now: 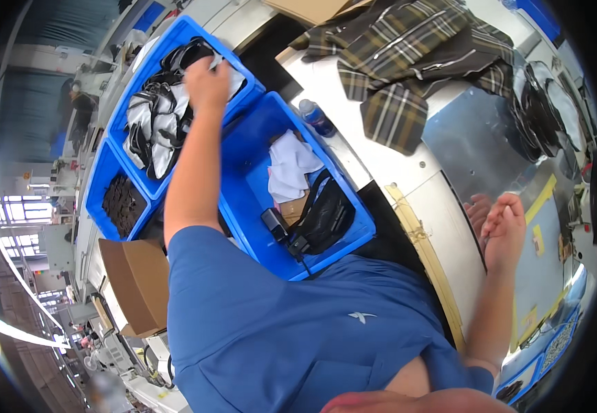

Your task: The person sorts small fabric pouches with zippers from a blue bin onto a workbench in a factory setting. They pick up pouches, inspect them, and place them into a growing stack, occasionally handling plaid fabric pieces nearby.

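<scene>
My left hand (207, 84) reaches into a blue bin (121, 113) at the upper left. Its fingers are closed on a black-and-white fabric piece (235, 81) at the top of the heap. More black-and-white fabric pieces (164, 120) lie crumpled beside and below it. At the right, my right hand (505, 230) hovers by the shiny metal plate (460, 138), fingers curled in, with nothing visible in them. A reflection of that hand shows on the shiny surface beside it.
A larger blue bin (250, 234) before me holds white cloth (290, 165), black fabric (329, 220) and a black device. A bottle (317, 118) stands beside it. Plaid garment pieces (408, 58) lie on the table. A smaller bin holds dark pieces (124, 205); a cardboard box (133, 282) sits left.
</scene>
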Demonstrator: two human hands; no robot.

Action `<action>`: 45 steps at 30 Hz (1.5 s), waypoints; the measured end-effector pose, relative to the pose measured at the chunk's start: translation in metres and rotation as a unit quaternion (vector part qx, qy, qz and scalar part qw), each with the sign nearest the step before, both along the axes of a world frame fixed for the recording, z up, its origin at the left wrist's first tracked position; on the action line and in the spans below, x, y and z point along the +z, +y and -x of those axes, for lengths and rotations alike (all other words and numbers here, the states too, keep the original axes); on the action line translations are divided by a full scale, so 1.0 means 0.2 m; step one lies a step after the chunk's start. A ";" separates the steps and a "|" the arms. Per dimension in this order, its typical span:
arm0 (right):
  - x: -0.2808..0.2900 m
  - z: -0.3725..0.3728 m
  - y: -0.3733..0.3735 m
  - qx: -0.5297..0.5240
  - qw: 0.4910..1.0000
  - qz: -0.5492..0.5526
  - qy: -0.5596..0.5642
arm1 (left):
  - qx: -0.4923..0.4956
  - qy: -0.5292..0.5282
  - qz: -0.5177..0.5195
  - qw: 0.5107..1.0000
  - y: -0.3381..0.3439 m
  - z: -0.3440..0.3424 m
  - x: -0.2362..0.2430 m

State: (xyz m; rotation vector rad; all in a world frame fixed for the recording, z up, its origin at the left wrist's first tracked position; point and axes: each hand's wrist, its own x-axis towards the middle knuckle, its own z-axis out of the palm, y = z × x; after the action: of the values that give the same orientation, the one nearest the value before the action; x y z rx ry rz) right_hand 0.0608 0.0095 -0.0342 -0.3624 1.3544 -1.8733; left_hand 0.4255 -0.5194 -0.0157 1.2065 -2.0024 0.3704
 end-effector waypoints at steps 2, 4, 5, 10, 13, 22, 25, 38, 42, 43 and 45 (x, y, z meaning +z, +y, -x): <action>0.00 0.01 0.01 0.001 1.000 0.004 -0.003 | 0.280 -0.085 -0.075 0.953 0.01 -0.34 0.05; -0.01 0.02 0.00 0.007 1.000 0.011 0.003 | 0.430 -0.064 -0.231 0.870 0.09 -0.60 0.07; -0.02 0.03 0.00 0.012 1.000 0.012 0.011 | 0.500 -0.043 -0.285 0.816 0.16 -0.67 0.08; -0.02 0.02 0.00 0.012 0.999 0.018 0.027 | 0.509 -0.002 -0.403 0.761 -0.06 -1.17 -0.18; -0.02 0.03 0.00 0.012 1.000 0.020 0.017 | 0.395 0.037 -0.469 0.789 -0.18 -1.40 -0.27; 0.11 0.00 -0.05 0.047 0.997 -0.066 -0.020 | 0.251 0.152 -0.288 0.911 0.19 -0.82 0.35; 0.20 -0.12 -0.25 0.128 0.988 -0.083 -0.004 | 0.078 0.245 -0.363 0.896 0.34 -0.58 0.44; 0.06 -0.63 -0.91 0.290 0.946 0.082 -0.117 | -0.298 0.212 -0.601 0.711 1.09 0.06 0.17; 0.07 -0.53 -0.90 0.265 0.953 0.107 -0.102 | -0.229 0.178 -0.530 0.797 1.05 0.00 0.04; 0.08 -0.50 -0.90 0.310 0.941 0.102 -0.093 | -0.219 0.174 -0.498 0.821 1.07 0.03 0.04; 0.13 -0.46 -0.88 0.403 0.907 0.091 -0.081 | -0.242 0.070 -0.403 0.880 1.12 0.10 0.10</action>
State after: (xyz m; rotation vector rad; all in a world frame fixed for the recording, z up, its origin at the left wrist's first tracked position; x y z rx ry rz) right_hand 0.1536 -0.1664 -0.0081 -0.7179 0.7347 -1.2818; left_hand 0.4060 -0.2957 0.0046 1.0673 -2.2953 -0.8585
